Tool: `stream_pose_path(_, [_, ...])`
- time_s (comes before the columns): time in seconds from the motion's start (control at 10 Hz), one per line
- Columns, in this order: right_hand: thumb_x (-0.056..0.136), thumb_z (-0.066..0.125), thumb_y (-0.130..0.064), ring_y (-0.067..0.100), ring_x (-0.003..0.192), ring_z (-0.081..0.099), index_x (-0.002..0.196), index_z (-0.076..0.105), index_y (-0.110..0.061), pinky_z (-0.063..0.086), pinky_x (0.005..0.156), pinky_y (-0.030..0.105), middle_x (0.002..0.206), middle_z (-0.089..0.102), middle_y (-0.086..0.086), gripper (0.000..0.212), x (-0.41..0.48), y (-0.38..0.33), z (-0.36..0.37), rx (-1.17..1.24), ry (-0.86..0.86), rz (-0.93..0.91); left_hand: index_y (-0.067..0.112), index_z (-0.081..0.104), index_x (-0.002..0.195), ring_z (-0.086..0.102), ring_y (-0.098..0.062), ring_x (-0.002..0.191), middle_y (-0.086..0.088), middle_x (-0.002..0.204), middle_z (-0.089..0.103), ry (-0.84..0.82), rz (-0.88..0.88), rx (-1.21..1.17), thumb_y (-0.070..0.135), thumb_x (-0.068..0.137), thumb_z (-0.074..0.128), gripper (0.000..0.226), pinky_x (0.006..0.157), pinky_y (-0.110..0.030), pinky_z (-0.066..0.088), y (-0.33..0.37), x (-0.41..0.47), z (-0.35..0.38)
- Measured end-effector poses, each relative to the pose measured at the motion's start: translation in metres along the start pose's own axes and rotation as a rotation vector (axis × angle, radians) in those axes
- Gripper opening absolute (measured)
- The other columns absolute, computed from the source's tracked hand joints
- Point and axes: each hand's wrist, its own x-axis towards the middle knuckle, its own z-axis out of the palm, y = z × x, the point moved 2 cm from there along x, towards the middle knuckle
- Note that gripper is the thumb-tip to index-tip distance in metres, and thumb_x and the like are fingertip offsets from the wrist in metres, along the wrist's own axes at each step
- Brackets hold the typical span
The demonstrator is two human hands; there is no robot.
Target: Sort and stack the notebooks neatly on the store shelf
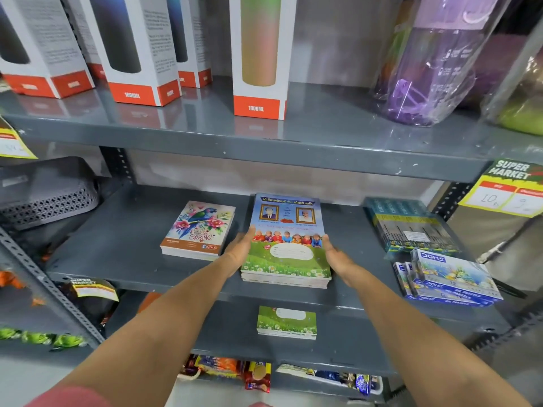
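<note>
A stack of blue-and-green notebooks [286, 248] with children and a meadow on the cover lies on the middle grey shelf [123, 248]. My left hand [239, 249] rests flat against the stack's left edge, and my right hand [338, 258] against its right edge, fingers straight. To the left lies a smaller stack of parrot "Spring" notebooks [198, 230], apart from my hands. A second stack of meadow notebooks [287, 323] lies on the shelf below, its far half hidden by the shelf above it.
Boxed 1000 ml bottles [258, 54] and wrapped purple bottles [435, 60] stand on the upper shelf. Dark boxes [408, 224] and DOMS pastel packs [449, 277] lie at the right, a grey perforated basket [47, 195] at the left. Snack packets [258, 377] fill the bottom.
</note>
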Motion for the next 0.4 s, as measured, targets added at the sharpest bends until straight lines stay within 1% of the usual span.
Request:
stream_pose_path(0.1, [0.097, 0.018, -0.057, 0.034, 0.131, 0.045, 0.14, 0.041, -0.005, 0.038, 0.105, 0.041, 0.144, 0.046, 0.018, 0.071, -0.026, -0.009, 0.001, -0.154, 0.154, -0.08, 0.013, 0.023, 0.153, 0.031, -0.032, 0.145, -0.01, 0.158, 0.031, 0.088, 0.121, 0.214, 0.057, 0.093, 0.045, 0.078, 0.116, -0.045, 0.027, 0.01, -0.019, -0.018])
stream_pose_path(0.2, [0.098, 0.02, -0.053, 0.035, 0.124, 0.048, 0.133, 0.044, -0.002, 0.042, 0.103, 0.045, 0.135, 0.051, 0.021, 0.066, -0.059, -0.018, 0.013, -0.376, 0.268, -0.211, 0.007, 0.028, 0.15, 0.038, -0.033, 0.141, -0.015, 0.154, 0.038, 0.143, 0.261, 0.389, 0.042, 0.097, 0.049, 0.068, 0.112, -0.04, 0.033, 0.02, -0.042, -0.046])
stream_pose_path(0.3, [0.098, 0.024, -0.052, 0.033, 0.123, 0.048, 0.129, 0.048, -0.005, 0.041, 0.102, 0.045, 0.131, 0.052, 0.019, 0.061, -0.089, -0.03, 0.028, -0.476, 0.354, -0.336, 0.004, 0.037, 0.145, 0.046, -0.032, 0.136, -0.016, 0.148, 0.047, 0.156, 0.41, 0.435, 0.028, 0.095, 0.057, 0.06, 0.112, -0.036, 0.037, 0.029, -0.059, -0.071])
stream_pose_path(0.4, [0.098, 0.028, -0.051, 0.03, 0.12, 0.05, 0.125, 0.051, -0.008, 0.043, 0.096, 0.042, 0.129, 0.055, 0.014, 0.055, -0.112, -0.045, 0.042, -0.539, 0.386, -0.475, 0.001, 0.052, 0.133, 0.057, -0.031, 0.125, -0.018, 0.134, 0.059, 0.16, 0.541, 0.38, 0.014, 0.091, 0.062, 0.046, 0.109, -0.036, 0.042, 0.039, -0.075, -0.091])
